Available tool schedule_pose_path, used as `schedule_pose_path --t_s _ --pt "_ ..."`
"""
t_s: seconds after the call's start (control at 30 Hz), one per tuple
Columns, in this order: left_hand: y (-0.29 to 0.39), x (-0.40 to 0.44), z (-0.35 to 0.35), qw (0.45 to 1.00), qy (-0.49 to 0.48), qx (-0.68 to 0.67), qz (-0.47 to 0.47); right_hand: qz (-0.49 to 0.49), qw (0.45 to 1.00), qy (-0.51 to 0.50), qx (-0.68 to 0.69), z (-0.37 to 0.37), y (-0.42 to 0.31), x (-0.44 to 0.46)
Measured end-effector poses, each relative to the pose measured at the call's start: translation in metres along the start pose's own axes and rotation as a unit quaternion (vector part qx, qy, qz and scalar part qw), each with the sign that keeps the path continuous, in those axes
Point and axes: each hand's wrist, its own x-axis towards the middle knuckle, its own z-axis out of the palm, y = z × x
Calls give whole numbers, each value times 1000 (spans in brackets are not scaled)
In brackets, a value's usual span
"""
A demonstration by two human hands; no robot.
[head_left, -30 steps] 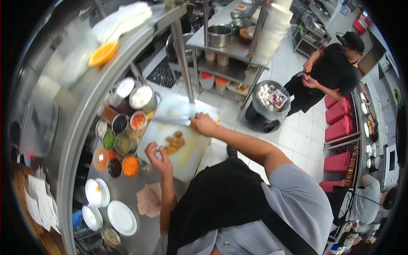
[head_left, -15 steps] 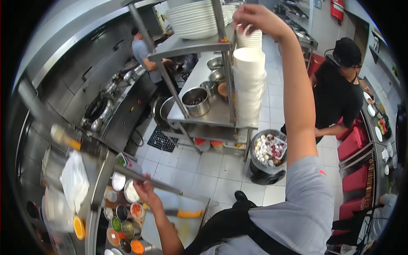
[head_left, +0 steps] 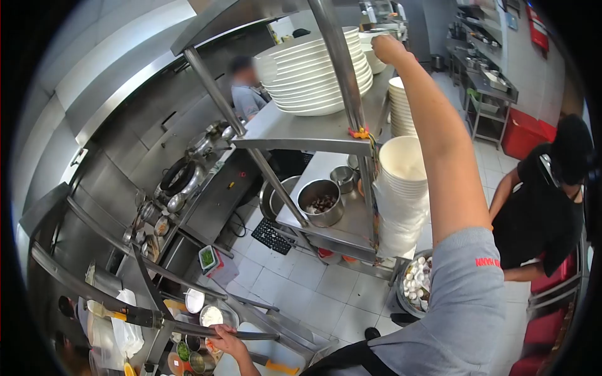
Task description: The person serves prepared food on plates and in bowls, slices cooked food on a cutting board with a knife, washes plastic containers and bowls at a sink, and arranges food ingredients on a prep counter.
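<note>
Fingers (head_left: 378, 44) of the right hand (head_left: 390, 50) are bent and drawn together at the rim of the white bowls (head_left: 375, 64); whether they grip it cannot be told. Largest nearby is the steel shelf (head_left: 295, 130), its top board reaching away from the viewer. Lower down, a slim steel rail (head_left: 257, 336) runs nearly level across the view. On the shelf stands a tall stack of plates (head_left: 313, 78), each lying flat, the pile's axis upright but leaning left at the top in this view. Just behind it and to its right are the bowls, partly covered by the hand, their axis also upright, mouths up. The right arm stretches forward and up, nearly straight, knuckles uppermost. The left hand (head_left: 227, 341) is low, at that rail, fingers partly spread; any hold is unclear.
</note>
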Motion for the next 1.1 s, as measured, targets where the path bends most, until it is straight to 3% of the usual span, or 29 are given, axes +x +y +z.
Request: schedule_pose_path --t_s 0.07,0.1,0.2,0.33,0.47,0.6,0.63,0.67,0.73,0.77,0.83,0.87,0.9,0.93,1.0,1.03,1.07,1.1 --pt "-3 0 -2 999 -13 22 22 -44 997 -55 -43 23 14 20" --pt "-1 -1 0 1000 -7 16 22 -10 996 -88 -15 3 -1 11" --pt "4 -5 5 1000 2 10 17 -2 996 -86 -26 -22 -17 -2" --pt "5 -4 6 1000 17 1 3 -100 988 -73 -94 -25 -14 1" --pt "4 -5 7 999 35 -1 11 -71 997 -3 1 -19 -4 12" --pt "-4 -1 6 999 25 -26 20 -129 987 55 78 7 17 21" --pt "-11 0 1 999 18 -36 17 -111 992 -56 9 -8 9 22" --pt "-19 1 -5 999 18 -47 17 -137 988 -53 -40 -1 11 26" --pt "-28 4 -11 998 0 -65 22 -147 987 45 47 25 25 33" --pt "-24 2 -9 998 5 -53 28 -103 990 9 95 -2 7 19" --pt "-22 1 -7 999 25 -35 10 -93 978 72 172 10 22 28" --pt "-28 2 -9 999 43 -29 -13 -7 972 30 233 -6 20 29" --pt "-34 1 -11 999 25 -32 -3 -19 970 41 238 -4 31 36" --pt "-39 -1 -16 999 14 -32 5 -46 972 50 226 -7 50 38" --pt "-23 -3 -12 997 10 -33 -67 -105 971 47 212 -15 85 47" --pt "-50 -1 -18 999 26 32 -27 -141 970 37 194 -17 106 53" --pt "-49 0 -17 1000 3 -13 -19 -183 977 39 99 -44 103 46" --pt "-32 2 -9 1000 3 22 11 -254 962 58 -84 -90 85 19"
